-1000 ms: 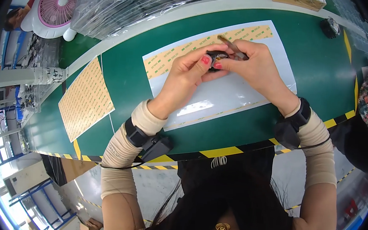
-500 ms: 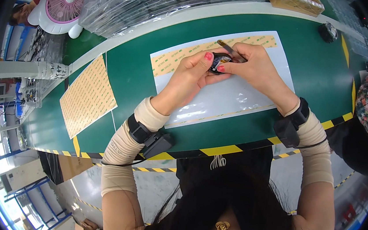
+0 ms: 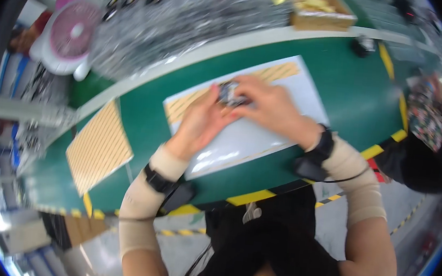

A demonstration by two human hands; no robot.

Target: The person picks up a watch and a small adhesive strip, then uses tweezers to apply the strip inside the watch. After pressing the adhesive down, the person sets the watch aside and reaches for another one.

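Observation:
Over the white sheet [image 3: 264,129] on the green table, my two hands meet around a small dark part [image 3: 230,93] with a silvery, shiny face. Motion blur hides its details. My left hand [image 3: 198,122] grips its left side with thumb and fingers. On the other side, my right hand [image 3: 271,106] closes its thumb and fingertips on the part's right edge. A tan adhesive-backed strip [image 3: 283,72] runs along the sheet's far edge, partly covered by my hands.
At the left lies a tan patterned sheet [image 3: 100,147]. A pink and white fan [image 3: 75,31] stands behind it. Clear plastic trays [image 3: 189,23] fill the far side, beside a cardboard box [image 3: 323,15]. A small dark object [image 3: 363,46] sits far right. Another person [image 3: 427,123] is at the right.
The whole view has shifted and blurred. My right hand now wraps over the part's far side. The thin dark strip seen earlier at its fingers no longer shows.

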